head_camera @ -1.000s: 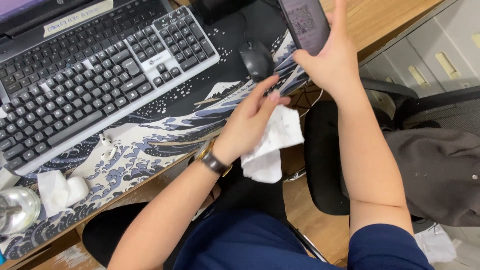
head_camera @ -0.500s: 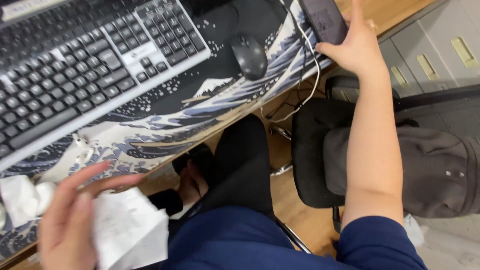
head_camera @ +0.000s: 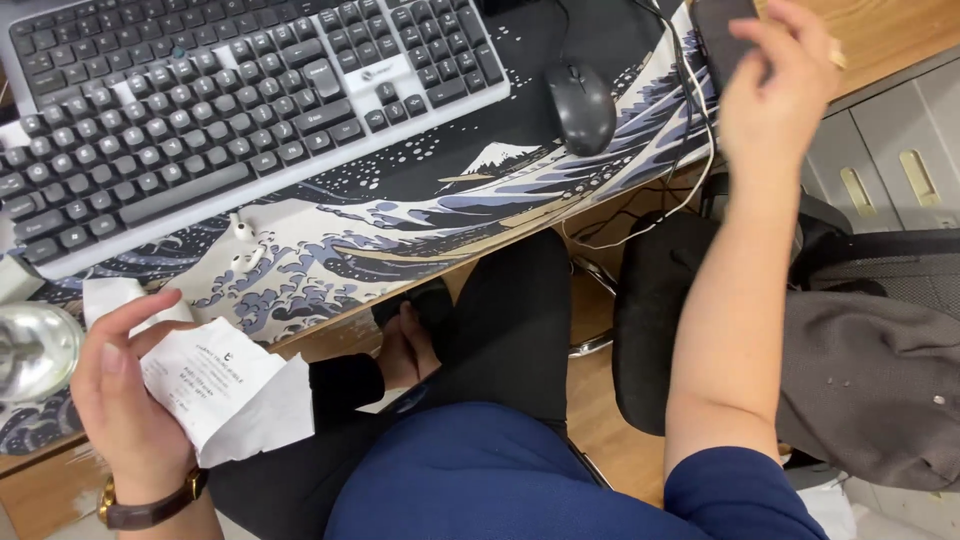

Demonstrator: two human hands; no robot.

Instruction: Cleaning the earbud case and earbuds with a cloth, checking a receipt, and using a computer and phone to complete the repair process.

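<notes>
My left hand is at the lower left, by the desk's front edge, holding a crumpled white wipe packet with small print on it. A watch with a brown strap sits on that wrist. My right hand is up at the top right, gripping a dark phone over the right end of the wave-patterned desk mat. A grey keyboard and a black mouse lie on the mat between my hands.
Two white earbuds lie on the mat below the keyboard. A shiny metal cup and a white tissue sit at the left. White cables hang off the desk edge. A black chair with a grey garment stands to the right.
My left hand carried the white packet from the phone down to the lower left. My right hand with the phone stayed at the top right.
</notes>
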